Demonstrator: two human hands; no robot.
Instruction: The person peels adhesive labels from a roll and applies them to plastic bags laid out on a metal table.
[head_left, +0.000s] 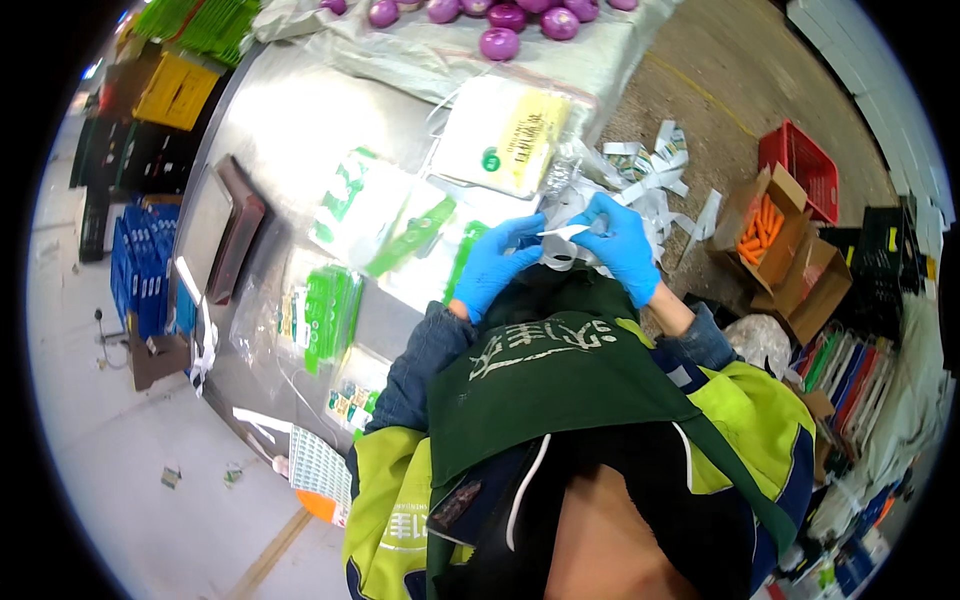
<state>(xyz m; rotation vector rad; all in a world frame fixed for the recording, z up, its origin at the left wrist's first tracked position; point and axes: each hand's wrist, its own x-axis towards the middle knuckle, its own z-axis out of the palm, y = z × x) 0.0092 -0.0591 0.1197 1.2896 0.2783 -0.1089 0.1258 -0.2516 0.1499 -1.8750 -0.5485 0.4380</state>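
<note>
A short white strip stretches between my two blue-gloved hands at the near edge of the metal table. My left hand pinches its left end, while the fingers of my right hand are closed on the other end. Just beyond my hands lies a stack of cream and yellow printed packaging. Clear bags with green print lie left of my left hand. Crumpled white strips trail off the table edge beyond my right hand.
Purple onions rest on a white woven sheet at the far end. Nearer left are green-topped bags and a dark-framed tray or device. On the right floor stand a box of carrots and a red crate.
</note>
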